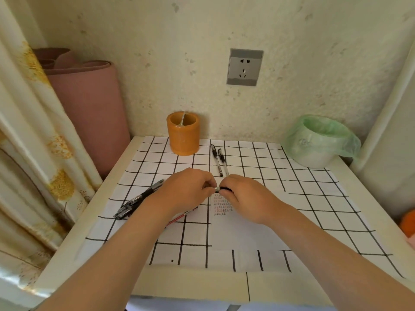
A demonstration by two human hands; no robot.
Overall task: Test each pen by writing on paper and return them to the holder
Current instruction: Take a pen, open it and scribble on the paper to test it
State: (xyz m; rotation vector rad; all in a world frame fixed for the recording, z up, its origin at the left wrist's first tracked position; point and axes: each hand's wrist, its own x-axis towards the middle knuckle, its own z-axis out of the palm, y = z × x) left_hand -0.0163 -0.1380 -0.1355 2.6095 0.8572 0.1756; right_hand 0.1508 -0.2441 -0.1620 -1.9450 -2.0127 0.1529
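Observation:
Both hands meet over the middle of the table. My left hand (pixel 190 187) and my right hand (pixel 241 194) each pinch an end of one black pen (pixel 221 188), of which only a short piece shows between the fingers. Under them lies a white paper (pixel 235 232) with rows of small written marks (pixel 222 206). An orange pen holder (pixel 183 133) stands at the back with one thin pen inside. Two black pens (pixel 219 160) lie to its right. Several dark pens (pixel 137 202) lie at the left, and a red pen (pixel 182 217) lies under my left forearm.
The table carries a white cloth with a black grid (pixel 314 198). A small bin lined with a green bag (pixel 318 142) stands at the back right. A pink rolled mat (pixel 87 104) leans at the left beside a curtain (pixel 33 153). A wall socket (pixel 244 67) is behind.

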